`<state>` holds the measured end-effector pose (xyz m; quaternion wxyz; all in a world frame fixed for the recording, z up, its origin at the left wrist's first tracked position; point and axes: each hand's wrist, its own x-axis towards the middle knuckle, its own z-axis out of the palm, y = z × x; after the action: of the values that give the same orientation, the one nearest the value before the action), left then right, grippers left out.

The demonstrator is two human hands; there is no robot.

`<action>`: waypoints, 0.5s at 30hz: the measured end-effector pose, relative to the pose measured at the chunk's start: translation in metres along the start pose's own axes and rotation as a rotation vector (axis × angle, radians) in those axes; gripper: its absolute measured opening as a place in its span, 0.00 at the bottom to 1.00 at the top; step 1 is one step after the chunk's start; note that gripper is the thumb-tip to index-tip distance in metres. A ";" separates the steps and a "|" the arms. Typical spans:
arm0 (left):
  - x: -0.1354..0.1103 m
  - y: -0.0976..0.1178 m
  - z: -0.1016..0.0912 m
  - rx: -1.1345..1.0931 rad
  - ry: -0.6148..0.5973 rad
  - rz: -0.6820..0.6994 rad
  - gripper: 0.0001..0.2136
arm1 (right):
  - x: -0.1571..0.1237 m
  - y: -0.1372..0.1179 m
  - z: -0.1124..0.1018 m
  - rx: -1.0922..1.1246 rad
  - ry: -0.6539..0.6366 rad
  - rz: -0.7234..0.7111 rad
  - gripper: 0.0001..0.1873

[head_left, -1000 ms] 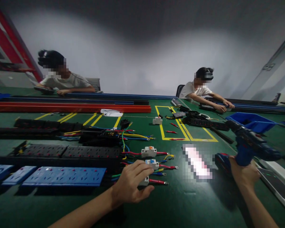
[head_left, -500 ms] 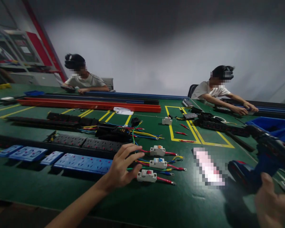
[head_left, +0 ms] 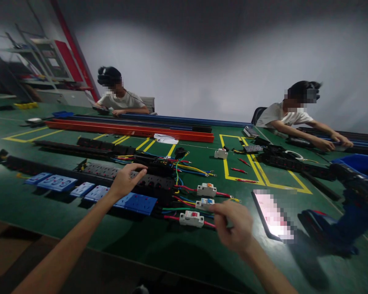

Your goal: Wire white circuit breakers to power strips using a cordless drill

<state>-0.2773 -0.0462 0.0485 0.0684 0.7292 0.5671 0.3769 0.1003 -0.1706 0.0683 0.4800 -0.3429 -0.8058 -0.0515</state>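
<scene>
My left hand (head_left: 126,179) hovers open, fingers spread, over the black socket strip (head_left: 110,170), just behind the blue socket covers (head_left: 135,202). My right hand (head_left: 234,226) is curled with fingers drawn together at the wire ends of three small white circuit breakers (head_left: 206,190) (head_left: 204,203) (head_left: 191,218). Red, blue, yellow and green wires (head_left: 184,209) run from the breakers to the strip. Whether the right hand grips a wire is hidden. A blue cordless drill (head_left: 340,222) stands alone on the table to the right.
A lit phone (head_left: 272,214) lies between my right hand and the drill. More blue covers (head_left: 57,182), black strips (head_left: 88,143), a long red rail (head_left: 129,130) and a blue bin (head_left: 360,162) lie on the green table (head_left: 159,249). Two other people (head_left: 119,100) (head_left: 294,114) work at the far side.
My right hand let go of the drill and moved left to the breakers' wires. My left hand left the breakers and moved left over the black strip. The view swung left.
</scene>
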 end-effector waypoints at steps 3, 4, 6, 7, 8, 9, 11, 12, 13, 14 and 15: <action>0.012 -0.025 0.005 0.054 0.064 -0.153 0.17 | 0.006 -0.030 0.047 0.069 -0.219 -0.195 0.09; 0.016 -0.031 0.007 0.076 0.073 -0.190 0.18 | 0.004 -0.038 0.060 0.073 -0.313 -0.231 0.08; 0.025 -0.043 0.009 0.119 0.075 -0.237 0.18 | 0.000 -0.047 0.080 0.104 -0.517 -0.242 0.08; 0.030 -0.049 0.010 0.141 0.069 -0.251 0.18 | -0.001 -0.049 0.088 0.140 -0.608 -0.211 0.08; 0.036 -0.053 0.010 0.165 0.062 -0.264 0.18 | -0.002 -0.049 0.094 0.189 -0.681 -0.163 0.08; 0.043 -0.058 0.010 0.192 0.054 -0.277 0.17 | -0.003 -0.049 0.098 0.245 -0.734 -0.108 0.09; 0.060 -0.066 0.010 0.254 0.039 -0.308 0.17 | -0.005 -0.047 0.102 0.352 -0.788 -0.017 0.13; 0.070 -0.070 0.009 0.288 0.036 -0.326 0.17 | -0.007 -0.047 0.103 0.388 -0.817 0.004 0.14; 0.079 -0.073 0.008 0.323 0.034 -0.348 0.18 | -0.010 -0.046 0.103 0.411 -0.854 0.007 0.14; 0.088 -0.077 0.008 0.358 0.031 -0.373 0.19 | -0.013 -0.046 0.104 0.420 -0.898 0.000 0.13; 0.097 -0.080 0.007 0.390 0.023 -0.401 0.20 | -0.016 -0.047 0.104 0.418 -0.945 -0.016 0.12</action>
<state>-0.3283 0.0695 0.0471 -0.0068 0.5975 0.7626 0.2479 0.0006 -0.1714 0.0114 0.1213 -0.2194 -0.9304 0.2675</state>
